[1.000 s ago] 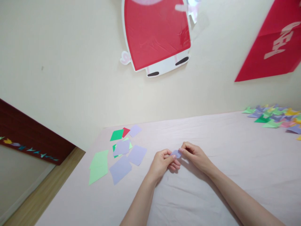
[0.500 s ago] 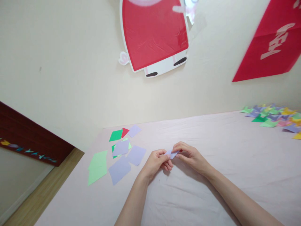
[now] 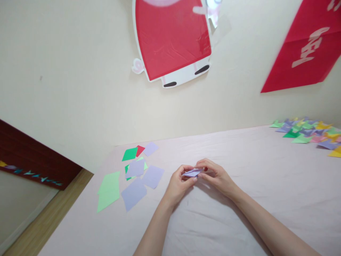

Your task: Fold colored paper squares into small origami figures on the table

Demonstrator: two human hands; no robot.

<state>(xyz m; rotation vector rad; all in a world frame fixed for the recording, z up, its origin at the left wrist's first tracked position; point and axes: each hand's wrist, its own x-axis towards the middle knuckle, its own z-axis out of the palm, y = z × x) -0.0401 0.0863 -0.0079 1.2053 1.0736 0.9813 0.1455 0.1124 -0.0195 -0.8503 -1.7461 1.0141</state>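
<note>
A small folded piece of lilac origami paper (image 3: 192, 173) is held between my two hands, just above the pale sheet (image 3: 202, 227). My left hand (image 3: 181, 181) grips its left side, thumb at the near edge and fingers at the far edge. On the right, my right hand (image 3: 214, 176) pinches the other end between thumb and fingers. The layers of the paper stand slightly apart, and its right tip is partly hidden by my fingers. Nearest to my left hand lies a flat lilac paper square (image 3: 153, 176).
More loose squares lie at the left: light green (image 3: 108, 192), dark green (image 3: 130, 154), red (image 3: 140, 151) and lilac (image 3: 134, 193). Many folded paper figures (image 3: 309, 132) cluster at the far right. Behind the sheet rises a wall (image 3: 80, 89) with red decorations (image 3: 173, 39).
My left hand has shifted its grip, its fingers moving from under the paper to the far edge. The folded paper has turned flatter and shows its parted layers. The view has shifted slightly.
</note>
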